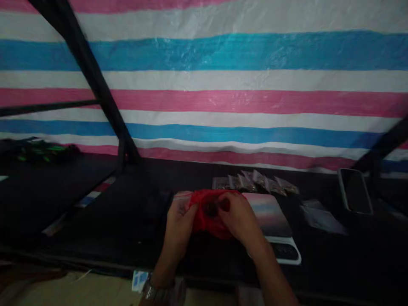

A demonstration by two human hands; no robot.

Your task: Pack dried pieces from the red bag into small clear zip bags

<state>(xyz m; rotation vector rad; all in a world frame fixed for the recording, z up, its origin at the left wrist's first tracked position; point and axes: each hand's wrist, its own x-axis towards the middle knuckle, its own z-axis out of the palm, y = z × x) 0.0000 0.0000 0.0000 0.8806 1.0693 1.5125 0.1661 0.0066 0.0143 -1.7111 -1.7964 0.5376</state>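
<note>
Left hand (179,222) and right hand (237,217) both pinch crumpled red plastic bag (208,214), fingers curled into it, just left of flat digital scale (270,216); small clear packets (255,182) behind scale.

A red bag (208,216) of thin, crumpled plastic sits low over the dark table, bunched into a soft lump with its mouth turned up. Something dark shows inside the opening, too blurred to identify. Both hands grip it from either side. Against its left edge lies a small clear zip pouch (180,203) with a red strip along the top, partly covered.
</note>
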